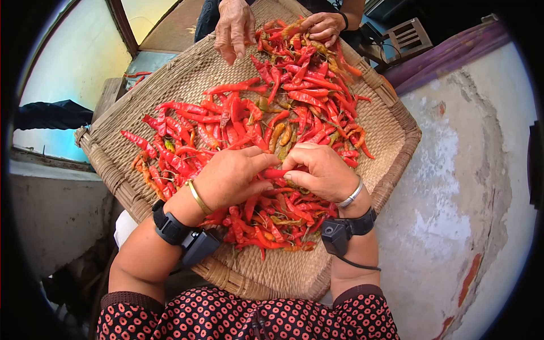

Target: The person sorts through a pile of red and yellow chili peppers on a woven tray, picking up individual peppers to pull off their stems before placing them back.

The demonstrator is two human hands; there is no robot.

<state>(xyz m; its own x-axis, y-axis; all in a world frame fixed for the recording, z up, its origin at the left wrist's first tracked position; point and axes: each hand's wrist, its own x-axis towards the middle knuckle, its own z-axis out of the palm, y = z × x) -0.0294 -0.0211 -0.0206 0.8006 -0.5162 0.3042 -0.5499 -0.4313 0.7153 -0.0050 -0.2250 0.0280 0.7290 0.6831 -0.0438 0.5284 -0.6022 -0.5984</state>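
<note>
We are grasping a glossy, slender red chili pepper [276,173] with both hands: the fingers of our left hand [233,174] are pinching one end, and those of our right hand [324,170] are pinching the other. We are holding it over a wide, tan, woven-cane tray [184,85], where wrinkled red peppers [309,97] are lying in a loose heap with some yellowish-brown peppers [276,136] among them. Opposite us, a co-worker's loosely bent hand [233,31] is hovering, while their other hand [323,27] is touching the heap's far end.
</note>
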